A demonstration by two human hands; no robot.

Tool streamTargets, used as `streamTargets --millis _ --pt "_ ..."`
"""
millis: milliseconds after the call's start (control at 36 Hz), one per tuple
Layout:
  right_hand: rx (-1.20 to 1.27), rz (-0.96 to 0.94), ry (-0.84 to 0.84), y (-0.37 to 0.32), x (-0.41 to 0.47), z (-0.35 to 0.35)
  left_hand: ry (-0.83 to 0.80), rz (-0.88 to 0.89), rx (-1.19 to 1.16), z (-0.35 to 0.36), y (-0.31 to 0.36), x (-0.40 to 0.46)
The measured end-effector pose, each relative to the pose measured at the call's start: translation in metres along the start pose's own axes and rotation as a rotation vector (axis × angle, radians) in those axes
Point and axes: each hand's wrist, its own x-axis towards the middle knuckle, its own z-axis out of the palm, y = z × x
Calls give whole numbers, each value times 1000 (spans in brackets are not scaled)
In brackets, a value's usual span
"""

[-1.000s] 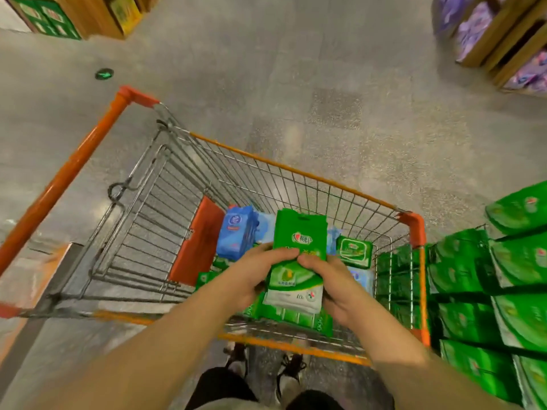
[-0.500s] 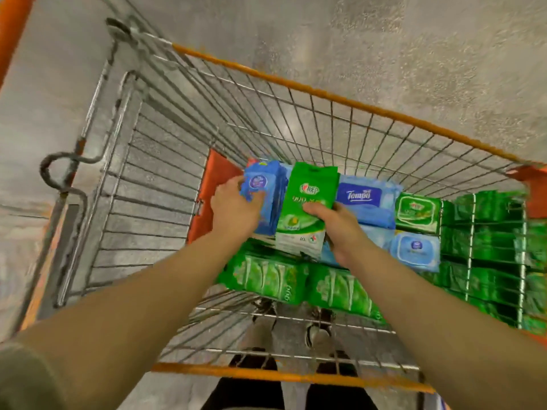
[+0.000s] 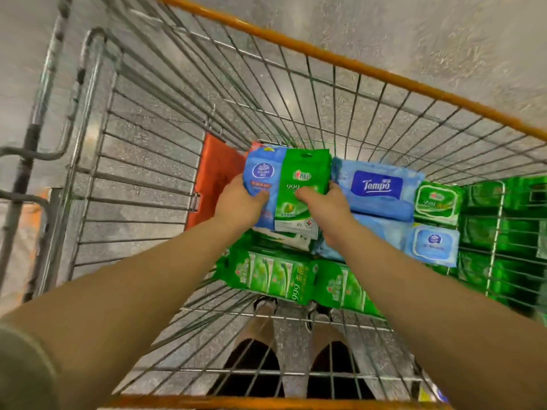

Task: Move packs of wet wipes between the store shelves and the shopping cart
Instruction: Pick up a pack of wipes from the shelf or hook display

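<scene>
Hands have dropped from above the cart rim, where both held one green pack up in the air a second ago, down to the row of packs on the basket floor. The left hand [image 3: 241, 204] has since let go of that pack and now curls round the dark blue pack [image 3: 262, 179], thumb on its face, while the right hand [image 3: 321, 202] grips the green pack [image 3: 302, 187] along its right edge, thumb across the front. The green pack now stands upright in the row, touching the dark blue pack on its left and just beside the Tempo pack [image 3: 377, 190] on its right, so the placing into the shopping cart [image 3: 325, 59] looks all but finished; what remains, I judge, is to release and go back to the shelf.

Counted inside the basket: one slim green pack in hand, one dark blue pack, one pale blue Tempo pack, one small green lidded pack [image 3: 438, 204], one small blue lidded pack [image 3: 433, 244], and two long green multipacks [image 3: 272, 275] lying side by side nearest the person. A pale blue pack lies under the Tempo one, and a white-edged one under the held pack; how many are buried there I cannot tell. More green packs show through the right wire wall, outside the cart, too blurred to count
</scene>
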Motion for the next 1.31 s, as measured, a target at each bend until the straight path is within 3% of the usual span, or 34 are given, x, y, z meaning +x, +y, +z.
streamTargets --millis 111,194,472,667,944,1111,1306 --pt "-167 -63 127 1 -3 -2 -44 -13 14 -4 4 0" --pt "-270 -117 163 -5 -9 -6 12 -6 18 -11 11 1" --pt "-626 -173 137 -50 -55 -53 -7 156 322 -49 62 -24" --pt "-887 -270 159 -96 -128 -127 -130 436 443 -82 141 -76" --pt "-1000 -368 406 -116 -260 -233 -187 918 640 -57 264 -188" --pt "-977 -306 597 -74 -372 -295 -218 1189 737 -12 304 -292" --pt "-852 -175 786 37 -512 -349 -338 1490 836 52 296 -440"
